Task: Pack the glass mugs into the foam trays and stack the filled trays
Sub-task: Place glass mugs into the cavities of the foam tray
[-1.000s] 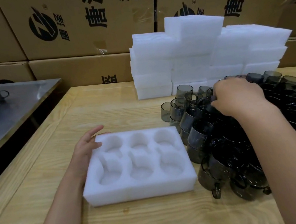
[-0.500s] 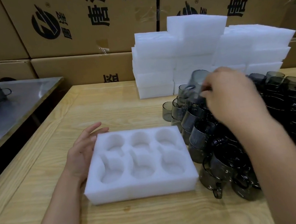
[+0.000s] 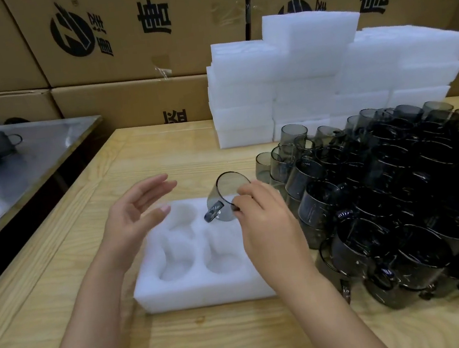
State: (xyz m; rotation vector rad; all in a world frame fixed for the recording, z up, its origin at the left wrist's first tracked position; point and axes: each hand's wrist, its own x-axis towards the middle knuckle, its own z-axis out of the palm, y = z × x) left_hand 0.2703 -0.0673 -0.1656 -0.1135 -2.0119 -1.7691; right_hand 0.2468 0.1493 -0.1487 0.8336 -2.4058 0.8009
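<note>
A white foam tray (image 3: 197, 292) with round pockets lies on the wooden table in front of me, all visible pockets empty. My right hand (image 3: 267, 224) holds a smoky grey glass mug (image 3: 225, 196) tilted on its side above the tray's far row, handle toward me. My left hand (image 3: 135, 218) hovers open, fingers spread, just left of the mug and above the tray's far left corner. A large pile of the same grey mugs (image 3: 400, 195) covers the table to the right of the tray.
Stacks of white foam trays (image 3: 326, 73) stand at the back of the wooden table (image 3: 61, 283). Printed cardboard boxes (image 3: 129, 41) form a wall behind. A steel table (image 3: 31, 164) with several dark mugs stands at the left across a gap.
My right hand lifted a mug out of the pile and carried it left over the tray. My left hand left the tray's side and rose, open, toward the mug.
</note>
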